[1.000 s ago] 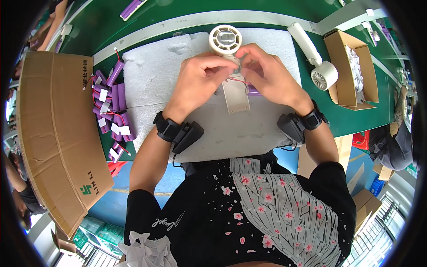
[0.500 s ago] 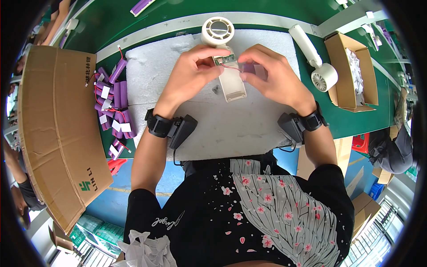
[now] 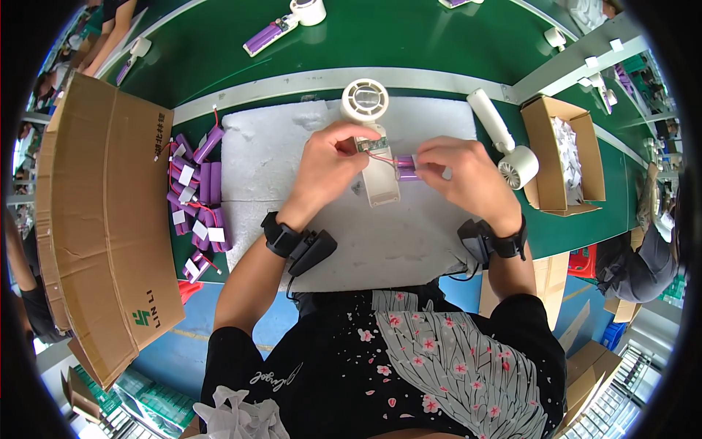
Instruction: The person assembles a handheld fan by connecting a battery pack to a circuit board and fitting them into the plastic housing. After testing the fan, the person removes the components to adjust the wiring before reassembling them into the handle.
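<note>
A white handheld fan point(image 3: 381, 184) lies on the foam pad with its head away from me and its handle opened. A small green circuit board point(image 3: 377, 144) shows in the upper handle. My left hand point(image 3: 330, 167) is closed on the handle beside the board, thumb and forefinger at its two edges. Just right of the handle is a purple battery pack point(image 3: 406, 168), its right end between the fingers of my right hand point(image 3: 468, 175). Thin red wires point(image 3: 382, 158) run from the board toward the pack; their exact ends are partly hidden.
Purple battery packs point(image 3: 210, 183) are heaped left of the foam pad point(image 3: 307, 249), by a large cardboard box point(image 3: 110, 219). Another white fan point(image 3: 493, 124) lies at right, near a small open box point(image 3: 537, 161) of white pieces. A partly assembled fan point(image 3: 270, 34) rests beyond the pale rail point(image 3: 278, 82).
My view has shifted, showing more of the far bench. The right hand has drawn slightly away from the handle, and the battery pack it holds now shows more clearly. The left hand stays at the board.
</note>
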The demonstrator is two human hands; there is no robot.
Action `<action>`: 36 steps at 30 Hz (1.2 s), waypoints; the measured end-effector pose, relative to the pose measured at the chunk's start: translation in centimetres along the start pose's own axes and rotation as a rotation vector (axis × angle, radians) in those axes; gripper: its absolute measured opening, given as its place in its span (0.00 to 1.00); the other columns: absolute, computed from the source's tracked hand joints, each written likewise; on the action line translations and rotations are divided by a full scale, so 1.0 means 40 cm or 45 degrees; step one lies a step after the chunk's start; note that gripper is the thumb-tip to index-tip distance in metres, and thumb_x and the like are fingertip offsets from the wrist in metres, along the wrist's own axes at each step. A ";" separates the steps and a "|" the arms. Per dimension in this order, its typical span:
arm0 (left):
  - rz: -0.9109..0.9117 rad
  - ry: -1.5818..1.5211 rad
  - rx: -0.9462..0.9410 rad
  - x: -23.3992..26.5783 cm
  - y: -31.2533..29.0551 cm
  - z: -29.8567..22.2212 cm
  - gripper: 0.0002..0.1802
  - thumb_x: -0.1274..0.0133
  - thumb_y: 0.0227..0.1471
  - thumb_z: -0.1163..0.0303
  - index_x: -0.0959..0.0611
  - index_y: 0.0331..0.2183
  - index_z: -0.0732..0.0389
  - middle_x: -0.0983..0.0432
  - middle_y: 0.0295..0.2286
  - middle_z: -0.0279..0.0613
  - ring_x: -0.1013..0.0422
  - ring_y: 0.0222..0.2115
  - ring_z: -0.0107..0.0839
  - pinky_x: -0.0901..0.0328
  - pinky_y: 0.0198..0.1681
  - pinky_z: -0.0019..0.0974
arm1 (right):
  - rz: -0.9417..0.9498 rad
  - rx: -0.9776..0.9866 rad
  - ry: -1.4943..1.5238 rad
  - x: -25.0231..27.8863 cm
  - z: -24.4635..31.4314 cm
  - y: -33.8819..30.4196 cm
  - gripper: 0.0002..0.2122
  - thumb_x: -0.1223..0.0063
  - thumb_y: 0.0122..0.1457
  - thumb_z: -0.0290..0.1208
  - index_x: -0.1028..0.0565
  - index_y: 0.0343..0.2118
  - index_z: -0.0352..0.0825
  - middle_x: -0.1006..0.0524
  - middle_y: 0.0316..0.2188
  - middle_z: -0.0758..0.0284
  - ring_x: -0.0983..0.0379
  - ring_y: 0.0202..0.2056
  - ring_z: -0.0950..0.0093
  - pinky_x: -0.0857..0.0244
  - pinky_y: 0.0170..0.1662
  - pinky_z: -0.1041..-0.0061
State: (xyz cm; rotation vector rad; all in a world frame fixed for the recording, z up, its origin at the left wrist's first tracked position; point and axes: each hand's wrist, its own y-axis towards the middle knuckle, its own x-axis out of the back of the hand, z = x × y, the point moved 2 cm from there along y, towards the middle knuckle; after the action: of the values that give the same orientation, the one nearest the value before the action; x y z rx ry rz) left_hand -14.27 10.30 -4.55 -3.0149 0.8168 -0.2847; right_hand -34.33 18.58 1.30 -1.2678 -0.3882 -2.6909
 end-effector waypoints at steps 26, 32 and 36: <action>0.066 -0.048 0.005 0.005 0.009 0.009 0.17 0.45 0.42 0.81 0.16 0.38 0.60 0.21 0.32 0.34 0.30 0.26 0.20 0.35 0.31 0.25 | 0.050 0.002 -0.052 0.000 -0.005 -0.012 0.03 0.44 0.48 0.19 0.23 0.26 0.25 0.20 0.34 0.55 0.24 0.32 0.57 0.29 0.38 0.69; 0.060 -0.010 -0.055 0.007 0.009 0.005 0.18 0.45 0.42 0.81 0.16 0.39 0.60 0.21 0.32 0.34 0.29 0.26 0.20 0.34 0.32 0.25 | 0.054 0.044 -0.127 -0.010 0.005 -0.016 0.02 0.45 0.47 0.18 0.24 0.23 0.25 0.21 0.34 0.54 0.24 0.32 0.56 0.29 0.38 0.69; 0.062 0.013 -0.042 0.006 0.005 -0.001 0.18 0.45 0.42 0.81 0.16 0.39 0.60 0.21 0.33 0.35 0.29 0.26 0.21 0.34 0.32 0.26 | 0.050 0.083 -0.323 -0.026 0.020 -0.015 0.02 0.46 0.46 0.18 0.26 0.22 0.25 0.21 0.31 0.54 0.26 0.31 0.55 0.30 0.36 0.68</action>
State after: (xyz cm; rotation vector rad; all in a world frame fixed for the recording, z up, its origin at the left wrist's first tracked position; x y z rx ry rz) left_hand -14.19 10.01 -4.48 -3.0216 0.9029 -0.2887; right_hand -33.20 19.42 0.88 -1.5847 -0.4703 -2.4694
